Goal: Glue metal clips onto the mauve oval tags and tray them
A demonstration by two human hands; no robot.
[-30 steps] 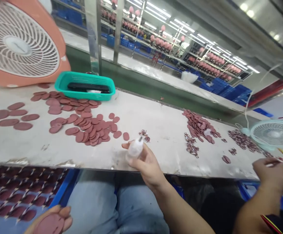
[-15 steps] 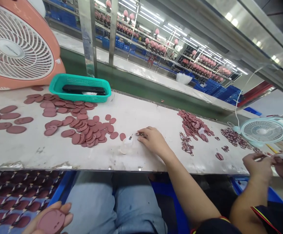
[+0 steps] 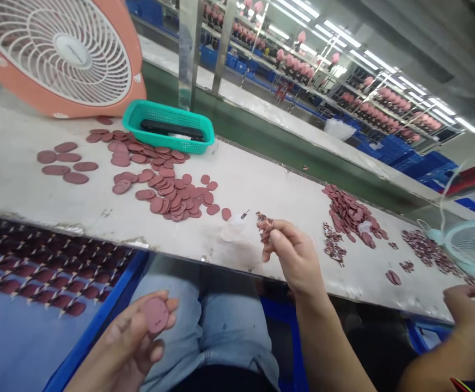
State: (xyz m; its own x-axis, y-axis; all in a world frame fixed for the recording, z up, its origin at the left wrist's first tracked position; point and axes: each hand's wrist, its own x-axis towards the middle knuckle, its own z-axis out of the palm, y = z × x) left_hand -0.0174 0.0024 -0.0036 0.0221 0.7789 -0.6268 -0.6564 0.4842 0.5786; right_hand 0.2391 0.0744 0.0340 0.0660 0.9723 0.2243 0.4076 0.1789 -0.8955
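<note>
Where the orange fan (image 3: 72, 51) stands: by the table's (image 3: 241, 174) far edge, at the left, tilted back.
Blue crate (image 3: 113, 294): below the table's near edge at the left, with rows of dark red pieces (image 3: 49, 280) in it.
Loose discs (image 3: 69, 157): 6 dull-red ovals lying as a group near the orange fan.
Left hand (image 3: 121, 337): below the table's near edge, over the lap, thumb and fingers pinching 1 oval disc (image 3: 156, 316) with small marks.
Green basket (image 3: 168, 113): near the far edge, just beside the orange fan, holding a long black object (image 3: 172, 129).
Disc heap (image 3: 180, 196): from the basket's near side toward the near edge.
Bottle (image 3: 231, 228): pale, thin-tipped, close to the near edge; standing or lying, I cannot tell.
Right hand (image 3: 298, 258): above the near edge, pinching a bunch of small pieces (image 3: 265, 231) between thumb and fingers.
Right heap (image 3: 349, 212): more ovals toward the far edge, clusters (image 3: 334, 245) just beside it.
Pale blue fan (image 3: 472, 247): at the table's right.
Co-worker's hand (image 3: 468, 307): by the near edge at the far right, blurred; its grip I cannot tell.
</note>
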